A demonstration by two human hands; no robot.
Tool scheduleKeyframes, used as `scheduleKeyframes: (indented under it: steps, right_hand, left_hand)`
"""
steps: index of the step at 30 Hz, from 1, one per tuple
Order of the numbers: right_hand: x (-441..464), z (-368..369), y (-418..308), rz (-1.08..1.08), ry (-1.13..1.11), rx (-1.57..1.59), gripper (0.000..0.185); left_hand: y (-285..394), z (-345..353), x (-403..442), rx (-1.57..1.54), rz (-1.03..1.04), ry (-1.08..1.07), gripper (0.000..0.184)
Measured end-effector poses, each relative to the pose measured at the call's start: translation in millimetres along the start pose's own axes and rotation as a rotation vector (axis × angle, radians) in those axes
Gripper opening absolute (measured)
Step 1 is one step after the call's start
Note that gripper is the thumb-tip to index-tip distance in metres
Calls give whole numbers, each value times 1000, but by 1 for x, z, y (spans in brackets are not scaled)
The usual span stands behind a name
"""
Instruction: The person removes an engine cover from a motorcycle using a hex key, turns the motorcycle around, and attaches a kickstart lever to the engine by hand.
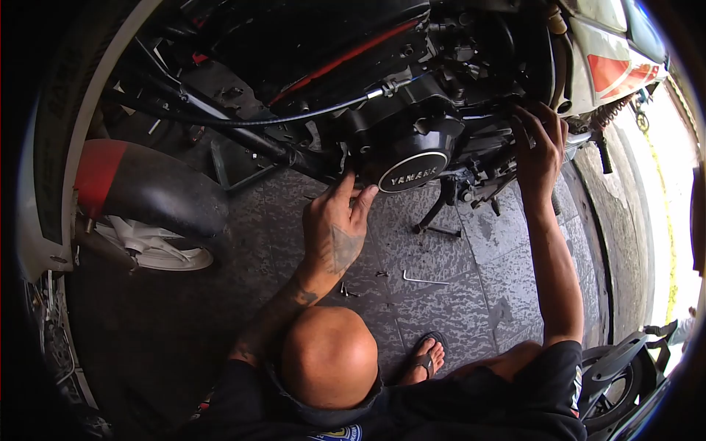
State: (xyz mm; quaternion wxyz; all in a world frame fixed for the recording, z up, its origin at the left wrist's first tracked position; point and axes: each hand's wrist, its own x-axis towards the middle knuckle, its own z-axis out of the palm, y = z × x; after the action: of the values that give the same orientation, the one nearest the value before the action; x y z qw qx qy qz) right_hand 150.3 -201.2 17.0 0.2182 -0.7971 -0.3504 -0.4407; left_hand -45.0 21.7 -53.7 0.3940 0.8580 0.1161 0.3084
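Observation:
A black engine cover (412,158) with a round YAMAHA badge is on the side of the motorcycle in front of me. My left hand (334,231) is at the cover's lower left edge, thumb by the badge rim and index finger pointing up along the side; the other fingers are curled out of sight. Farther right, my right hand (540,147) reaches up to the engine, its fingers bent against dark parts below the bodywork. What those fingertips touch is hidden. A black cable (309,116) with a metal end runs above the cover.
On the tiled floor lie an L-shaped hex key (425,280) and several screws (346,291). A wheel with a black and red tyre (151,191) stands at left. The footpeg (440,230) juts out under the engine. Another motorcycle wheel (614,389) is at lower right.

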Motion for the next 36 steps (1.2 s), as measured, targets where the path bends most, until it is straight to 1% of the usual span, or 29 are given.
scheduleKeyframes:
  steps: [2, 6, 10, 12, 13, 14, 15, 16, 17, 19, 21, 22, 23, 25, 26, 28, 29, 31, 32, 34, 35, 36]
  right_hand:
    - [3, -1, -3, 11, 11, 1, 26]
    - [2, 3, -3, 47, 50, 46, 22]
    - [-2, 10, -12, 27, 123, 48, 23]
    - [-8, 12, -35, 88, 242, 346, 21]
    - [-11, 11, -48, 13, 223, 532, 19]
    - [-9, 7, -63, -134, 123, 756, 10]
    - [-9, 4, -73, -430, -19, 783, 11]
    - [-2, 1, -100, -649, -94, 924, 23]
    - [-10, 3, -124, -696, -201, 1082, 33]
    - [-10, 5, -165, -800, -108, 1293, 32]
    - [-3, 2, -184, -823, -106, 1359, 31]
    - [0, 3, -187, -851, -123, 1421, 30]
    - [6, 16, -176, -857, -117, 1435, 30]
    - [22, 49, -150, -724, -304, 981, 27]
    - [20, 49, -151, -720, -303, 989, 27]
    - [22, 44, -154, -624, -416, 937, 26]
    - [20, 41, -162, -620, -371, 1038, 31]
    - [16, 27, -184, -735, -355, 1136, 33]
    - [11, 25, -194, -802, -332, 1119, 34]
    - [23, 30, -192, -796, -289, 1026, 38]
    - [22, 67, -176, -600, -327, 907, 36]
    - [23, 64, -177, -613, -356, 930, 36]
  left_hand:
    - [0, 0, -2, -11, -15, 2, 37]
    - [0, 0, 1, -35, -12, 11, 35]
    - [1, -4, 3, -50, -38, -41, 32]
    - [3, -5, 3, -55, -34, -34, 31]
    - [3, -4, 3, -63, -43, -21, 29]
    - [2, -3, 2, -58, -43, -15, 29]
    - [1, -2, 3, -87, -4, 10, 29]
    - [-1, -1, 3, -114, 35, 28, 28]
    - [-3, 0, 2, -104, 38, 30, 28]
    - [-6, 1, 1, -127, -32, -9, 27]
    - [-2, 3, 3, -67, -13, 0, 26]
    - [0, 8, -2, -8, 77, 135, 27]
    - [-10, 10, -7, -79, 60, 137, 28]
    - [-25, 12, -14, -180, 49, 143, 29]
    - [-26, 13, -15, -189, 53, 140, 29]
    - [-26, 13, -14, -191, 56, 138, 28]
    - [-26, 13, -13, -190, 58, 141, 28]
    - [-27, 14, -12, -195, 69, 147, 27]
    - [-28, 13, -11, -197, 74, 148, 27]
    - [-28, 12, -8, -208, 81, 145, 26]
    - [-28, 11, -9, -204, 82, 133, 26]
    - [-27, 10, -8, -200, 86, 127, 26]
